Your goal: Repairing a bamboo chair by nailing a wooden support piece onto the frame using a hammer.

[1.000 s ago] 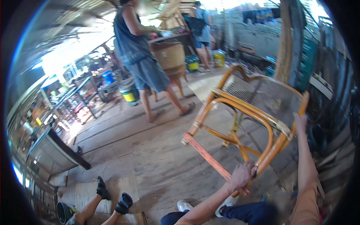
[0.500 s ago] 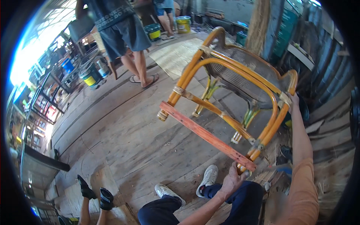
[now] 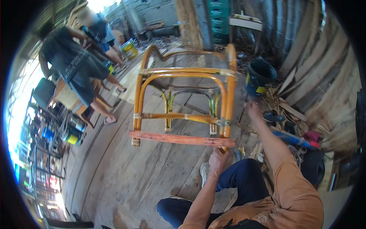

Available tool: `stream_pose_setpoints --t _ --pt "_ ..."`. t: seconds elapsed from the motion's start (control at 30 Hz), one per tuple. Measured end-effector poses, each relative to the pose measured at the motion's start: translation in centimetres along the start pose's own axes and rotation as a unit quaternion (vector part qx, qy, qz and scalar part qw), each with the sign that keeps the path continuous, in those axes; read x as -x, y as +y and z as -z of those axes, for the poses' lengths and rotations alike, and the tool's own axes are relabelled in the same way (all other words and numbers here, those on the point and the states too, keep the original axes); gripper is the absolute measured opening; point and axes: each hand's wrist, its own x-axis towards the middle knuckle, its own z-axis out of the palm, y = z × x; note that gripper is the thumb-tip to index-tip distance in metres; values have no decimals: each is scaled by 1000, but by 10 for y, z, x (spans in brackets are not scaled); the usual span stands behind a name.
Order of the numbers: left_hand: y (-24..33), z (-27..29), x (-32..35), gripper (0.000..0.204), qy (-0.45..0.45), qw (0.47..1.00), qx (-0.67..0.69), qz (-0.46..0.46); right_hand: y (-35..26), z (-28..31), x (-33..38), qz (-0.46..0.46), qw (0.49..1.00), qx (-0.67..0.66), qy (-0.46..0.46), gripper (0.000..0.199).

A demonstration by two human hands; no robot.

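A rattan chair (image 3: 179,71) with a varnished yellow-brown frame and a dark woven seat stands tilted in front of me, its bent poles bound with pale wrapping at the joints. Across the near ends of its legs runs a reddish wooden strip (image 3: 179,139). My left hand (image 3: 219,161) is closed around the lower end of the chair's right leg, just under the strip's end. Apart from the chair, my right hand (image 3: 253,109) reaches out on its right side, closest to a dark bucket (image 3: 261,74). Motion blurs its fingers, so their pose is unclear.
Scraps, tools and a blue bar-shaped thing (image 3: 291,138) lie on the floor to my right. Wooden boards (image 3: 331,76) lean along the right wall. One person (image 3: 72,57) bends over a chair at left, with another person (image 3: 105,38) behind. A yellow bucket (image 3: 129,50) stands farther back.
My right hand has let go of the chair's frame and moved off toward the dark bucket. The view has swung right, and the chair appears straighter. My left hand keeps its hold on the leg.
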Motion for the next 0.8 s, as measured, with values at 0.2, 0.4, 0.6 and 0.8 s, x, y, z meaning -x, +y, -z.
stream_pose_setpoints --t 0.2,0.4,0.6,0.8 --pt "-1 -7 -4 57 36 999 -25 -11 142 40 190 -135 983 -120 -33 24" --pt "-2 -5 8 59 43 999 -16 -8 150 101 274 -280 925 -253 -51 24" --pt "-24 -9 19 60 25 999 -41 1 69 147 235 -199 949 -242 -19 20" --pt "-83 -19 93 64 22 997 -48 48 -56 169 141 -43 934 -352 -54 26"
